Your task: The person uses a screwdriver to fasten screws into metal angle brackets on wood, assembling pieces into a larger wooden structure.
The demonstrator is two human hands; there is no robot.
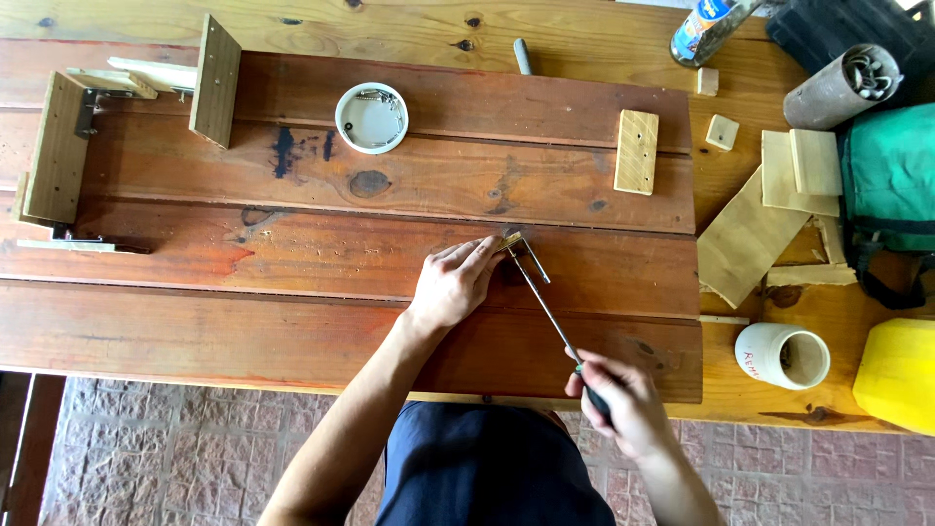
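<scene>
While the left hand (453,284) is pinning a small metal bracket (523,249) flat against the reddish plank panel (321,263), fingertips pressing on its near end so it isn't shifting, the right hand (618,397) is clenching the dark handle of a screwdriver (550,314). Shaft is running up-left at a slant, tip sitting at the bracket. Looks like the pinning is there to resist the turning force, judging by how the fingers are spreading.

Bracket is lying on the third board from the far edge, right of centre. Farther up the panel: a round white lid (371,118) holding what look like screws, within reach; a pale wood block (636,151) with drilled holes; at the far left, upright wood pieces (214,80) already bracketed on.

Panel is resting on a knotty pine workbench (584,39). Right side is cluttered: offcuts (745,239), a cardboard tube (842,86), a white cup (782,356), a green bag (891,175), a yellow container (898,375). Floor below is pinkish paving (175,448), daylight, so possibly outdoors or a porch.
</scene>
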